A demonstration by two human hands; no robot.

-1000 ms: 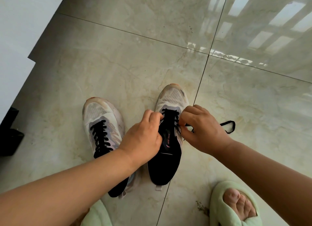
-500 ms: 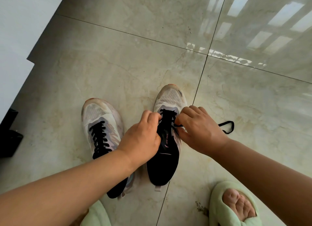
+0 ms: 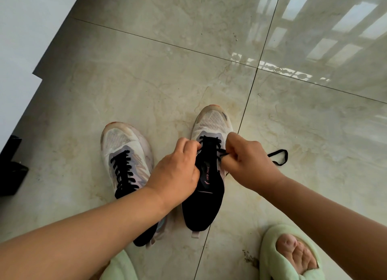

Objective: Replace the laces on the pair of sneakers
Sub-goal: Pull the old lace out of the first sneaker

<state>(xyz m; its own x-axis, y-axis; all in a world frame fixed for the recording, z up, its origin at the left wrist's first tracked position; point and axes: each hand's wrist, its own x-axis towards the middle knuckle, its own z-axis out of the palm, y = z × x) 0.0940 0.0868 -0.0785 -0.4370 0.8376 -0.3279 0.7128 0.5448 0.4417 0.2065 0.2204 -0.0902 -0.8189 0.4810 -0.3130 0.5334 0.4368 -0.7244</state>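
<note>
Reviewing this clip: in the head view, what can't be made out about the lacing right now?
- Left hand hides that side's eyelets on the right sneaker; its grip on the lace cannot be seen.
- Right hand pinches the lace, but covers where it enters the sneaker.
- Left sneaker: heel hidden by the left forearm.
- Tongue print: too small to read.
- Slipper: cut off by the bottom edge.

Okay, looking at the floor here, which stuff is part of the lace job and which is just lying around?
Part of the job:
right sneaker, being laced
black lace, loose end looped on the floor
left sneaker, already laced in black
left hand and right hand, both at the eyelets

Just lying about:
green slippers, on the person's feet
black object at the left edge
</note>
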